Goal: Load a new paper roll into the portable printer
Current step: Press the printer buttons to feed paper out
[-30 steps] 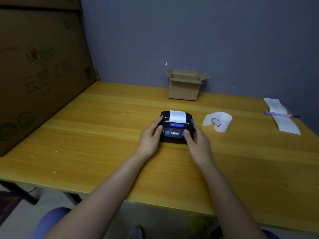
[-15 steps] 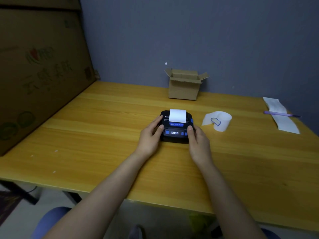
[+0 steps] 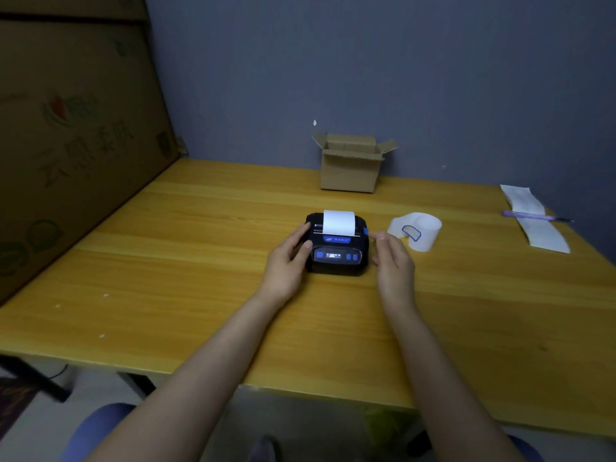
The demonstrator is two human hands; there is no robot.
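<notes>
Hands flank the boxy black printer mid-counter: left hand cups its side, right hand loosely open, just off it. Smooth white paper stands from its slot. At two o'clock, a curled paper strip.

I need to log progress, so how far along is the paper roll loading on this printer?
Mostly done: the printer looks shut, with white paper feeding out of its top and its display lit. In hand: the left hand steadies its side, while the right hand is open beside it. Left: probably just tearing off the paper.
</notes>
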